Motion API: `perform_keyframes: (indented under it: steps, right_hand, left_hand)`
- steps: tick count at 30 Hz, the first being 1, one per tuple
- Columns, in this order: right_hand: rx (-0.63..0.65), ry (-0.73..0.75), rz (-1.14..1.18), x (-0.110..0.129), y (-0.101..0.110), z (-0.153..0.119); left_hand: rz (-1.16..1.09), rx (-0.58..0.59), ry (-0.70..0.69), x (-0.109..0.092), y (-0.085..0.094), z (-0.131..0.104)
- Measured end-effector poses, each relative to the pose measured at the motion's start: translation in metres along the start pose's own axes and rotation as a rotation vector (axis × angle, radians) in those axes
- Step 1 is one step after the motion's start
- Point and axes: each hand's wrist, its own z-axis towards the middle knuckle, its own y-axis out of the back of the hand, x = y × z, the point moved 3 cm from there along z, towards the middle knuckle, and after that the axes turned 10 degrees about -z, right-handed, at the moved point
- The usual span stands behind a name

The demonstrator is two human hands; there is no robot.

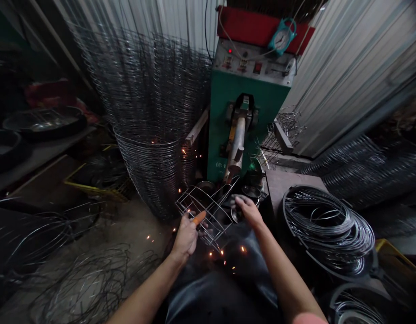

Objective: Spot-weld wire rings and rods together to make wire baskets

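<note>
Tall stacks of wire rings stand beside the green spot-welding machine. A round tub keeps coiled wire near the right arm, seemingly within reach. Below the machine's projecting arm, the left hand pinches a wire grid, apparently steadying it amid sparks. The right hand has bent fingers near the grid; whether they pinch it, I cannot tell.

Your left fingers are on the frame. Beyond them stands the machine, a clock at its top, a ring stack to its left. Left of your fingers: a crate, and nearer you, loose wire. Right: coils in a tub.
</note>
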Motion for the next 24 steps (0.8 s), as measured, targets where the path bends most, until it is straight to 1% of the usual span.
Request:
perform_keyframes:
  steps: [3,4,6,10,15,17,19,20,21,22,23,24]
  right_hand:
    - [0.182,-0.016,-0.146,-0.016,-0.003,-0.036]
    - [0.208,-0.003,-0.186,-0.02,-0.005,-0.045]
    - [0.206,0.029,-0.235,-0.025,-0.008,-0.053]
    - [0.17,0.057,-0.243,-0.027,-0.013,-0.049]
    - [0.159,0.054,-0.215,-0.025,-0.015,-0.046]
    - [0.157,0.047,-0.181,-0.028,-0.018,-0.047]
    - [0.142,0.036,-0.11,-0.031,-0.021,-0.049]
    - [0.133,0.03,-0.071,-0.032,-0.023,-0.051]
    - [0.123,0.02,-0.035,-0.031,-0.025,-0.053]
    - [0.118,0.004,-0.003,-0.029,-0.027,-0.056]
    - [0.121,-0.016,0.025,-0.026,-0.029,-0.06]
    - [0.133,-0.039,0.051,-0.021,-0.031,-0.064]
  left_hand:
    - [-0.039,-0.009,-0.035,0.006,0.002,-0.001]
    - [-0.049,-0.014,-0.035,0.008,0.003,-0.001]
    - [-0.064,-0.025,-0.033,0.01,0.004,-0.001]
    - [-0.076,-0.03,-0.053,0.007,0.005,-0.001]
    - [-0.06,-0.049,-0.052,0.003,0.0,0.001]
    - [-0.037,-0.03,-0.064,0.004,0.001,0.002]
    - [0.02,0.045,-0.085,0.008,0.01,0.002]
    - [0.079,0.108,-0.118,0.009,0.017,0.0]
    - [0.173,0.186,-0.183,0.01,0.027,-0.002]
    - [0.309,0.274,-0.277,0.01,0.038,-0.006]
    - [0.493,0.376,-0.413,0.009,0.049,-0.012]
    - [0.73,0.486,-0.563,0.009,0.06,-0.018]
